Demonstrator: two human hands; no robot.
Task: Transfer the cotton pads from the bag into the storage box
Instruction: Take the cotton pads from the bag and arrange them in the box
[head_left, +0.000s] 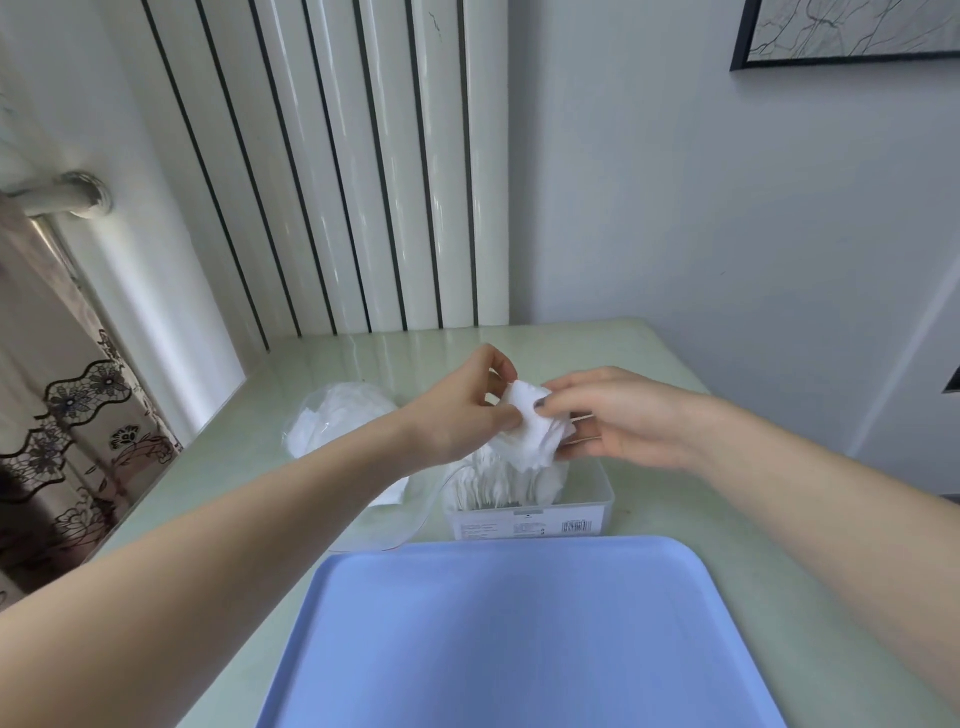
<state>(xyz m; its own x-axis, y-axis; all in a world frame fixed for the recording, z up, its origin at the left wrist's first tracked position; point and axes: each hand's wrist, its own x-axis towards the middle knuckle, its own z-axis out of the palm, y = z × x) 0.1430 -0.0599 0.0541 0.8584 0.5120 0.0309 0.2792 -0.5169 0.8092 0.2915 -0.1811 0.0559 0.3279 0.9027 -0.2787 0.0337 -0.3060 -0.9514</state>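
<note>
1. White barcode label (530, 524) on the near wall of the clear rectangular plastic storage box (602, 493); its small print is too blurred to read
2. Soft white square cotton pads (535, 431) form a bunched stack held above the box, between both hands
3. More white pads (498, 486) stand on edge inside the box
4. Left hand (462, 415) pinches the stack's left edge with thumb and curled fingers
5. Right hand (623, 421) grips the stack's right side, thumb on top, fingers beneath
6. Crinkled clear plastic bag (332, 421) of pads lies on the pale green glossy counter (675, 519), left of the box
7. Smooth blue rounded plastic tray (519, 639) sits nearest the camera
</note>
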